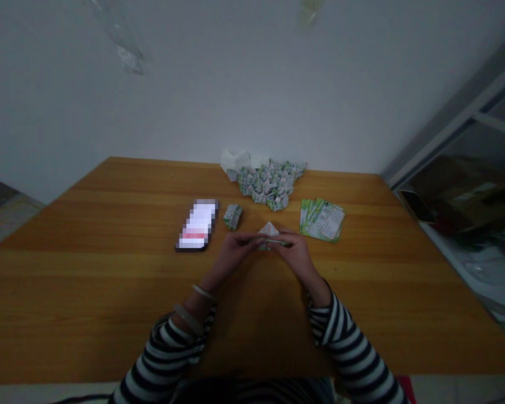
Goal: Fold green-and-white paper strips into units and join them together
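Observation:
Both hands meet over the middle of the wooden table (88, 269). My left hand (231, 252) and my right hand (294, 255) pinch a small green and white folded paper piece (269, 231) between their fingertips. Its pointed tip sticks up above the fingers. Both wrists wear striped sleeves, and the left one carries bracelets.
A phone (197, 225) lies left of the hands. One folded paper piece (233, 216) sits beside it. A heap of folded pieces (269, 179) lies at the far edge by the wall. A fanned stack of green leaflets (322, 219) lies to the right. A window frame (467, 129) is at far right.

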A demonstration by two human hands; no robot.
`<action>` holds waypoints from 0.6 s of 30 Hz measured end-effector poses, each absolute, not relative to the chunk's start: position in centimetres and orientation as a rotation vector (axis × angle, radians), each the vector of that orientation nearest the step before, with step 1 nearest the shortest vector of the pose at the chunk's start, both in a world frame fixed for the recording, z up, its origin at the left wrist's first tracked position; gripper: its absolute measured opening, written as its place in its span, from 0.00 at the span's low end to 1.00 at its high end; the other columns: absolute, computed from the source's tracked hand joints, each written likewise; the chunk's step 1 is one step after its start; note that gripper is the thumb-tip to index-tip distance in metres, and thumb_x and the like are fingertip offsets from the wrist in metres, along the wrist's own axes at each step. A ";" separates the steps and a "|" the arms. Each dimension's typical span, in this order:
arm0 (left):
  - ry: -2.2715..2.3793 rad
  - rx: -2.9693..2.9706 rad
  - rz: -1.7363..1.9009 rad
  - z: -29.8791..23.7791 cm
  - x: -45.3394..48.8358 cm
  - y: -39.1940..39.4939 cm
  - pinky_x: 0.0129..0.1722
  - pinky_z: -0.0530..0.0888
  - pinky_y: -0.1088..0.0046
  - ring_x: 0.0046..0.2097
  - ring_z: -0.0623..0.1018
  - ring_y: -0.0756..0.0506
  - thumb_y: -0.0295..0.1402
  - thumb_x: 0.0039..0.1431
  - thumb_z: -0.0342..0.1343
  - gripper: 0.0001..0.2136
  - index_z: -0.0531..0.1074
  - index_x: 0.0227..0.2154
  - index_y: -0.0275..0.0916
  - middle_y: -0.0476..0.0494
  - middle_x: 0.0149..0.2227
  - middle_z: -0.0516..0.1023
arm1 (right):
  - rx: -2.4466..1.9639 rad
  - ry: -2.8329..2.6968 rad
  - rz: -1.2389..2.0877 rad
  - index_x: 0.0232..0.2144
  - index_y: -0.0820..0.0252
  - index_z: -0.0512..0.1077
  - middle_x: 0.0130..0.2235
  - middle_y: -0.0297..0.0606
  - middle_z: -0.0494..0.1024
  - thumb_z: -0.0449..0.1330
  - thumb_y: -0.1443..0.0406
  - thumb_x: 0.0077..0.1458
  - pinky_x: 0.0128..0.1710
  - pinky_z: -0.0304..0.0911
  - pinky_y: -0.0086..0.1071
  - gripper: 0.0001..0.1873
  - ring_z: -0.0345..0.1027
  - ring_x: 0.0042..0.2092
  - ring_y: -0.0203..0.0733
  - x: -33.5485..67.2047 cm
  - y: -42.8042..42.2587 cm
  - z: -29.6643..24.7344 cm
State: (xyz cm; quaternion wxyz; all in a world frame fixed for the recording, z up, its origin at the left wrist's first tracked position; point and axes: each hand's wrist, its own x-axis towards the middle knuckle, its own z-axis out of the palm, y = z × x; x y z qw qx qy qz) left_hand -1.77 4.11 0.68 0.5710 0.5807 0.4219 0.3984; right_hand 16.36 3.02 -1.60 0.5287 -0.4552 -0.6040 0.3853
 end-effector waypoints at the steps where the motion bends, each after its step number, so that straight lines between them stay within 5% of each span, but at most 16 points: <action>1: 0.997 1.342 0.945 0.6 -1.7 4.1 0.42 0.75 0.69 0.38 0.80 0.44 0.36 0.52 0.63 0.11 0.81 0.38 0.38 0.42 0.38 0.84 | -1.106 -1.418 0.907 0.27 0.56 0.82 0.28 0.36 0.78 0.68 0.62 0.44 0.30 0.63 0.29 0.05 0.70 0.31 0.38 16.3 3.0 -1.7; 7: 0.979 1.174 0.987 0.2 -1.4 4.0 0.38 0.75 0.72 0.34 0.80 0.47 0.38 0.51 0.63 0.13 0.81 0.37 0.36 0.45 0.35 0.84 | -1.231 -1.176 0.991 0.22 0.61 0.78 0.24 0.34 0.78 0.69 0.58 0.42 0.26 0.62 0.28 0.10 0.68 0.26 0.37 16.2 3.1 -1.9; 13: 0.941 1.047 1.056 0.1 -1.3 4.2 0.37 0.76 0.73 0.35 0.79 0.48 0.38 0.52 0.63 0.19 0.77 0.46 0.38 0.44 0.38 0.82 | -1.066 -0.990 1.178 0.30 0.60 0.78 0.27 0.35 0.79 0.66 0.56 0.47 0.30 0.68 0.32 0.13 0.72 0.29 0.39 16.0 2.9 -2.0; 18: 1.004 0.987 1.140 -0.3 -1.7 4.5 0.34 0.79 0.69 0.29 0.79 0.48 0.40 0.56 0.58 0.25 0.67 0.56 0.38 0.46 0.29 0.80 | -1.097 -0.905 1.096 0.38 0.59 0.75 0.27 0.33 0.77 0.64 0.59 0.47 0.29 0.68 0.31 0.15 0.69 0.27 0.37 16.4 3.0 -2.2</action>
